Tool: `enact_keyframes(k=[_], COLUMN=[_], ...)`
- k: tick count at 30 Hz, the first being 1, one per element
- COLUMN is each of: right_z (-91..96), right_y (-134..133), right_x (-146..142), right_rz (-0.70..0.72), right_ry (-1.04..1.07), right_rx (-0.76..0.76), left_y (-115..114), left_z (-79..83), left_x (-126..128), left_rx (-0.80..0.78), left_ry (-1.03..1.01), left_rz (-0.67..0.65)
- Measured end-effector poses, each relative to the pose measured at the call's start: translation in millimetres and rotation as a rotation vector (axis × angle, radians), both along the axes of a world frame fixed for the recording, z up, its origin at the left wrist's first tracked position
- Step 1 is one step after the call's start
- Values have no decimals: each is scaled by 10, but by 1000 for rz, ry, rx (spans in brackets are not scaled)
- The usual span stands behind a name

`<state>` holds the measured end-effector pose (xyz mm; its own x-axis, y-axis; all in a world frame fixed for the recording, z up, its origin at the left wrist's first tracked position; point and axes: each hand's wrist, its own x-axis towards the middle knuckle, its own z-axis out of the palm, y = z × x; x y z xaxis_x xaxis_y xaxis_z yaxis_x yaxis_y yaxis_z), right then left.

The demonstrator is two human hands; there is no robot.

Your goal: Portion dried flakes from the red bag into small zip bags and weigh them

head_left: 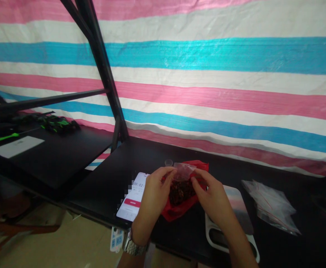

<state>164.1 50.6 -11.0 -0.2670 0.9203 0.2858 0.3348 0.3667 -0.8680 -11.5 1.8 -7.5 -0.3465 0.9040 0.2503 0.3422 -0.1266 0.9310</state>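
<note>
A red plastic bag lies open on the black tabletop, holding a heap of dark, dried, shredded matter. Above it, a small clear plastic bag is pinched at its sides by my left hand and my right hand. My left wrist wears a metal watch. Left of my left hand lies a phone showing a timer. A white kitchen scale sits under and beyond my right hand, partly hidden by it.
A stack of clear zip bags lies to the right. A small clear cup stands behind the hands. A black metal frame post rises before a striped tarp. A lower left shelf holds a green toy car and white paper.
</note>
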Motion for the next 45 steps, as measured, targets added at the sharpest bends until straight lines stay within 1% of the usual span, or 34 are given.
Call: enact_keyframes(k=[3,9,12,16,20,22,27,29,31,32,34,36,39,42,45], right_z=[28,92,124,132,124,143,260,294,305,304,299,300,321,349,374], right_y=[8,-13,-35,-53,-70,-90,-154,-164,-158,-151,-142,-145,-169,-175,-154], right_x=[11,7,24,56,70,84,193,248,298,318,349,369,415,539,732], right_rz=[-29,-88,-81,-85,-19,-7,-13,-15,-37,-58,-112,-173,-196,-200,-235], right_ry=[-44,-59,-37,-10,11,10,20,65,150,208,330,459,570,515,377], right_rx=[32,19,-4,6,-21,-33,-11,-1,-28,-51,-103,-147,-198,-180,-139], left_y=[-13,-32,-35,-36,-38,-43,-82,-105,-122,-126,-118,-92,-38,0,17], left_z=[11,37,57,75,99,121,183,198,207,211,218,224,232,239,236], left_x=[21,40,40,48,68,80,116,146,201,241,346,476,670,795,845], left_rx=[-22,27,39,-7,2,5,-39,-56,-63,-64,-54,-45,-53,-78,-71], left_ry=[-53,-27,-30,18,49,65,110,156,176,160,64,-100,-342,-441,-449], left_rz=[-51,-66,-84,-106,-94,-92,-160,-218,-295,-319,-322,-322,-377,-393,-331])
